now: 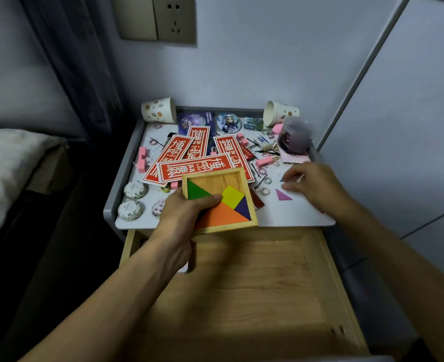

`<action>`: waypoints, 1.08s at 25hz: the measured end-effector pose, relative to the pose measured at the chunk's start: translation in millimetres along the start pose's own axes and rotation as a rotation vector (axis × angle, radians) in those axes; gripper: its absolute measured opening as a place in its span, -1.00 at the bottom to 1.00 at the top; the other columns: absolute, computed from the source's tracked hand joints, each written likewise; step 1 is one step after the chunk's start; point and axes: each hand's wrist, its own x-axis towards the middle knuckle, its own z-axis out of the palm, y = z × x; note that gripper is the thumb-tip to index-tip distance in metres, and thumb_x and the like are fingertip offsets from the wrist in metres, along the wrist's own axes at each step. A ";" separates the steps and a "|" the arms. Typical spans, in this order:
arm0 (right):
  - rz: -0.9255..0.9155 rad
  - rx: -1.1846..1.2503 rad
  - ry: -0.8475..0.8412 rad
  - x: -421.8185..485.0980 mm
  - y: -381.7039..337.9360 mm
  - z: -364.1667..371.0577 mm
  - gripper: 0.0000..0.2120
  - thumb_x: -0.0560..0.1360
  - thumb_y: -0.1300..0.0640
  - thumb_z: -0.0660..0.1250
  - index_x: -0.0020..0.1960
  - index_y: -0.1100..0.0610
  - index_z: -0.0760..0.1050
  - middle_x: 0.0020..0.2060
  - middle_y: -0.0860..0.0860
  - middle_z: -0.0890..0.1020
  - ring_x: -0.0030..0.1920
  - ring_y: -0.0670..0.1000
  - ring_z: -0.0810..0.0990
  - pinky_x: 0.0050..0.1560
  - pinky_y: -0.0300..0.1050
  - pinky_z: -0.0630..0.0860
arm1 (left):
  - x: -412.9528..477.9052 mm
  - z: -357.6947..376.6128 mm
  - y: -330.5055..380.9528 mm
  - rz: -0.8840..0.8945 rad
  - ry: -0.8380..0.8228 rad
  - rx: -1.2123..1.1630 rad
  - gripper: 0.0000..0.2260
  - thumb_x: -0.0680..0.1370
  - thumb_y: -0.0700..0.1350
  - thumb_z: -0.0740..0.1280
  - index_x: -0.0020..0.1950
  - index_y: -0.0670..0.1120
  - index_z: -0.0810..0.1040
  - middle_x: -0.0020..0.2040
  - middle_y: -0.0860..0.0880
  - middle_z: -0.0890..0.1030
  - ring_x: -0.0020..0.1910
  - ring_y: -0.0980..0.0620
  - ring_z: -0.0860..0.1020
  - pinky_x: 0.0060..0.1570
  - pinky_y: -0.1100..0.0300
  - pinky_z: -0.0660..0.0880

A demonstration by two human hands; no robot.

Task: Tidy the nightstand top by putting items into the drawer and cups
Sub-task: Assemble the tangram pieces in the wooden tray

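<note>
Gripping square wooden tangram tray [222,178], left hand [187,218]; right hand [312,184] half-curled, grip unclear.

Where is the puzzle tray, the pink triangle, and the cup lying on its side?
puzzle tray [238,176]: head view, on its bare wooden floor.
pink triangle [283,195]: head view, on its middle.
tipped cup [281,112]: head view, on its side wall.

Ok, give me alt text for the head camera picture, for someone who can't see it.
A person's left hand holds a wooden tangram tray over an open, empty-looking drawer, while the right hand reaches for loose pieces near a pink triangle. The nightstand top is cluttered with red cards and two tipped paper cups.
</note>
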 end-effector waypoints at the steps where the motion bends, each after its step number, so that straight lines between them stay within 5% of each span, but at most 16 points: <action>1: 0.012 -0.034 -0.044 0.7 4.3 8.4 -0.80 0.41 0.07 0.51 0.02 0.08 0.65 0.00 -0.01 0.66 -0.12 -0.12 0.53 -0.14 -0.20 0.40 | 0.3 -0.8 1.1 0.006 0.007 -0.001 -0.68 0.44 -0.27 0.47 0.18 -0.11 0.57 -0.03 -0.10 0.72 -0.12 -0.11 0.70 -0.21 0.07 0.64; 5: 0.060 -0.106 -0.039 0.0 2.4 28.4 -0.76 0.40 0.01 0.52 0.00 0.11 0.65 -0.09 0.03 0.68 -0.12 -0.02 0.59 -0.07 -0.08 0.55 | 2.6 -2.9 5.1 0.016 0.019 -0.014 -0.67 0.44 -0.24 0.48 0.18 -0.10 0.56 -0.03 -0.10 0.72 -0.10 -0.11 0.70 -0.15 0.05 0.64; 10: 0.069 -0.159 -0.058 4.0 -1.2 33.4 -0.84 0.45 0.03 0.48 -0.05 0.10 0.64 -0.15 0.03 0.67 -0.15 0.01 0.59 -0.08 -0.05 0.54 | 1.5 -3.9 8.6 -0.012 -0.008 -0.083 -0.75 0.47 -0.20 0.46 0.13 -0.09 0.59 -0.09 -0.07 0.73 -0.21 -0.01 0.70 -0.32 0.19 0.60; 15: 0.095 -0.037 0.149 17.5 16.0 21.5 -0.81 0.53 0.15 0.37 0.14 0.10 0.59 0.02 0.10 0.66 -0.04 0.07 0.57 -0.03 -0.16 0.43 | 2.2 -8.4 9.8 -0.023 0.020 -0.109 -0.75 0.52 -0.14 0.43 0.18 -0.09 0.56 -0.08 -0.10 0.72 -0.16 -0.08 0.70 -0.12 0.04 0.63; 18: 0.093 -0.117 0.082 24.3 25.3 24.9 -0.78 0.54 0.19 0.36 0.17 0.08 0.58 0.09 0.11 0.64 0.00 0.08 0.55 0.01 -0.17 0.41 | 2.5 -11.2 8.0 -0.042 0.011 -0.099 -0.76 0.55 -0.12 0.40 0.20 -0.10 0.55 -0.06 -0.12 0.72 -0.15 -0.09 0.70 -0.10 0.00 0.63; 22: 0.141 -0.057 0.042 27.6 27.6 26.5 -0.89 0.49 0.17 0.42 0.02 0.07 0.57 -0.03 0.08 0.61 -0.12 0.00 0.50 -0.15 -0.14 0.41 | 4.1 -14.4 8.5 -0.045 0.016 -0.081 -0.75 0.54 -0.12 0.41 0.20 -0.10 0.55 -0.05 -0.13 0.72 -0.09 -0.13 0.70 0.03 -0.09 0.61; 27: 0.130 -0.086 0.017 26.9 25.1 21.7 -0.93 0.44 0.18 0.46 -0.09 0.13 0.60 -0.11 0.08 0.57 -0.21 -0.03 0.46 -0.33 -0.18 0.33 | 2.5 -8.8 6.3 -0.060 -0.027 -0.091 -0.79 0.56 -0.14 0.38 0.19 -0.08 0.57 -0.07 -0.11 0.72 -0.15 -0.09 0.70 -0.11 0.03 0.63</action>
